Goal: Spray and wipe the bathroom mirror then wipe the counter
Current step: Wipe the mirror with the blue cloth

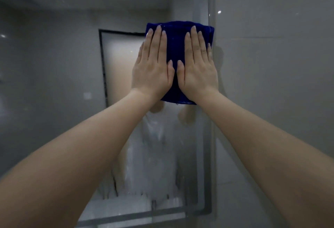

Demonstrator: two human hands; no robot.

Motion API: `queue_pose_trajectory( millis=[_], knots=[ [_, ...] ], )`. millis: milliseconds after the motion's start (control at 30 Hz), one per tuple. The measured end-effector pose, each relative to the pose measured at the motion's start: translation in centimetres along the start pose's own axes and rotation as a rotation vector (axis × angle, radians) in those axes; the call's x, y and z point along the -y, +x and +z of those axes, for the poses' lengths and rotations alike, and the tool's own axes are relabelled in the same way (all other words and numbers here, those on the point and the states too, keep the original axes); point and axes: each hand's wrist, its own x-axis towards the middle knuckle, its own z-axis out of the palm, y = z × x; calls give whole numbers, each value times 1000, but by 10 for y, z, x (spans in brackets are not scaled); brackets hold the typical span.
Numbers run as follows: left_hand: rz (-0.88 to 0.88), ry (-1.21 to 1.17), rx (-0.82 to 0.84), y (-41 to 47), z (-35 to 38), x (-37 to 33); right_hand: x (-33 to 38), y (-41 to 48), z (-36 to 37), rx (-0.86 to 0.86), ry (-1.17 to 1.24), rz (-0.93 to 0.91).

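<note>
The scene is dimly and evenly lit, with a flat grey cast. Small bright glints are seen on the glossy wall tile and at the far left of the mirror. A smeared glare is reflected along the top edge, so the light is perhaps overhead, though no lamp is shown. A soft shadow is thrown on the tile just beside the right hand. The lower mirror is hazed and streaked, and reflections there are blurred. The blue cloth is rendered nearly black in its folds. Straight lines are bowed, and the forearms are swollen toward the lower corners by the wide lens.
</note>
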Motion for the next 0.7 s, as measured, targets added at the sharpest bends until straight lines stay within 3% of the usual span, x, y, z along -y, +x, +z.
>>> queue_pose_trajectory(
  millis=[467, 700],
  knots=[
    [98, -25, 30, -112, 30, -30, -3, -124, 21, -3, -25, 39],
    [131, -16, 55, -126, 31, -28, 5, -139, 22, 17, -69, 94]
  ],
)
